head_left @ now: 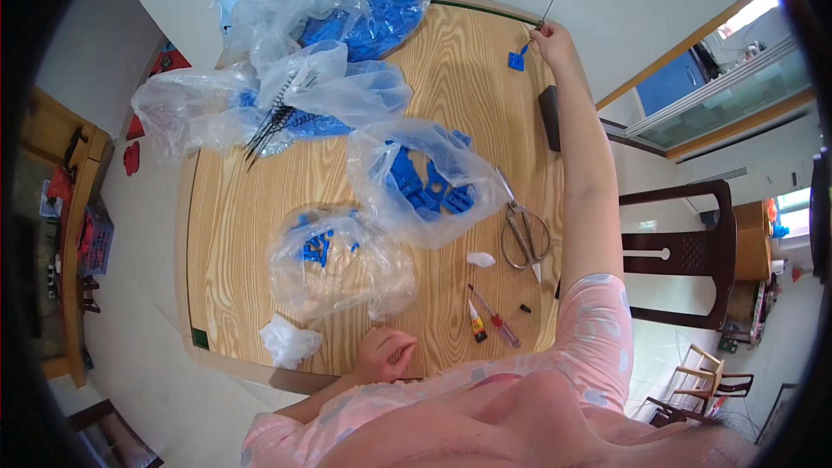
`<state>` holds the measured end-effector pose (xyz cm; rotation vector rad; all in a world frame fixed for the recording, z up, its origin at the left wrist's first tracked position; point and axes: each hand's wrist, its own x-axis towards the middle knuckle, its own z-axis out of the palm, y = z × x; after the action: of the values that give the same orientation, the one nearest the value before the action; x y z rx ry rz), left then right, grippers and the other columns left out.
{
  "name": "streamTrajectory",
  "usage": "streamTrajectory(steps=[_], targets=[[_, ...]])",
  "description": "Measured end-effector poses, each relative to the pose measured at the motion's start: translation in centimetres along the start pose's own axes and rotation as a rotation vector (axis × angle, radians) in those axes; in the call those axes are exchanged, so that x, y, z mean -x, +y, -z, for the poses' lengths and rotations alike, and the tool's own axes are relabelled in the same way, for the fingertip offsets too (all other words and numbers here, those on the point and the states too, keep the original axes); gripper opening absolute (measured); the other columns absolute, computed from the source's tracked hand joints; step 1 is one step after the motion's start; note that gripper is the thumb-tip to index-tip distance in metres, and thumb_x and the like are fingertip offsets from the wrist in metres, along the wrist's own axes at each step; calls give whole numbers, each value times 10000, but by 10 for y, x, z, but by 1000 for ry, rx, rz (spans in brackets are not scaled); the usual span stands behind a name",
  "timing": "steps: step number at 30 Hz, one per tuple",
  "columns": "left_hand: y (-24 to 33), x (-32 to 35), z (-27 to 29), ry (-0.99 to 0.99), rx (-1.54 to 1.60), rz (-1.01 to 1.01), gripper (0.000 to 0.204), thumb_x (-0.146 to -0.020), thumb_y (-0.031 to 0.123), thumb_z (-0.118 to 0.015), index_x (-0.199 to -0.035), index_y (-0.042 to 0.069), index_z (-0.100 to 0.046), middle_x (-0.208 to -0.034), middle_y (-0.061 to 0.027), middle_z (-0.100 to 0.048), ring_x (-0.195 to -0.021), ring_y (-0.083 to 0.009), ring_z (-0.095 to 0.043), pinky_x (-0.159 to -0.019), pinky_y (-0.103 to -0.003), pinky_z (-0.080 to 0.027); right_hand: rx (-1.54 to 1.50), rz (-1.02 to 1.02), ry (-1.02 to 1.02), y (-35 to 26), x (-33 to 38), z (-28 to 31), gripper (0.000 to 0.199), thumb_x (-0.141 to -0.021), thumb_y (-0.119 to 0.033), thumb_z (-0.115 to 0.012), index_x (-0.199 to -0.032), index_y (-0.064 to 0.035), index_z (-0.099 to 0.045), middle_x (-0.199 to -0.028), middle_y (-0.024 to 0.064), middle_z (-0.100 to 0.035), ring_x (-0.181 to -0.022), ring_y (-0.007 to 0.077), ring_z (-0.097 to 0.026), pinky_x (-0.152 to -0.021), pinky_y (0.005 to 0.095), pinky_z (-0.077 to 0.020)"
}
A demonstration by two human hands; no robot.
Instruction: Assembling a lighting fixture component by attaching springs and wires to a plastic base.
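My right hand, arm stretched to the far right corner of the table, pinches a thin dark rod with a small blue tip. A blue square piece shows just below the fingers, seemingly joined to the rod; the fingers hide the join. My left hand rests at the table's near edge, fingers loosely curled in, with nothing visible in it. Crumpled white tissue lies to its left. Beyond it sits a clear plastic bag with small blue parts.
An opened bag of blue plastic parts lies mid-table. Scissors, a screwdriver, a small glue tube and a dark box lie right. More bags and black ties are far left. A chair stands right.
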<state>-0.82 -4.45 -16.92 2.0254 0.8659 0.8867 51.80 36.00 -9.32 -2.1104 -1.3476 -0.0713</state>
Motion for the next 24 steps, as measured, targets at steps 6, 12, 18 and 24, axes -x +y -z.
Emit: streamTrajectory(steps=[6, 12, 18, 24], targets=[[-6, -3, 0, -14, 19, -9, 206, -714, 31, -744, -893, 94, -664, -822, -36, -649, -736, -219, -627, -645, -338, -480, -23, -59, -49, 7, -9, -21, 366, -739, -351, -739, -977, -77, -688, -934, 133, -699, -906, 302, -663, -801, 398, -510], [6, 5, 3, 37, -10, 61, 203, -726, 24, -728, -908, 87, -666, -849, -65, -654, -756, -250, -628, -660, -342, -487, -149, -47, 156, -21, 31, -12, 474, -807, -362, -693, -1108, -4, -621, -927, 141, -683, -908, 274, -658, -793, 381, -513], [6, 15, -1, 133, 93, -21, 205, -754, -12, -699, -941, 57, -655, -857, -99, -636, -769, -266, -618, -671, -344, -500, -1428, -397, -74, -59, 141, 59, 331, -956, -171, -522, -1203, 49, -546, -924, 86, -662, -892, 158, -636, -752, 290, -512], [25, 35, 20, 301, -43, 28, 293, -766, 7, -696, -1049, 40, -627, -961, -138, -627, -903, -326, -601, -762, -361, -500, -982, 121, -444, -178, 331, 143, 277, -925, -141, -584, -1154, 10, -620, -1006, 66, -654, -903, 154, -628, -828, 280, -498]])
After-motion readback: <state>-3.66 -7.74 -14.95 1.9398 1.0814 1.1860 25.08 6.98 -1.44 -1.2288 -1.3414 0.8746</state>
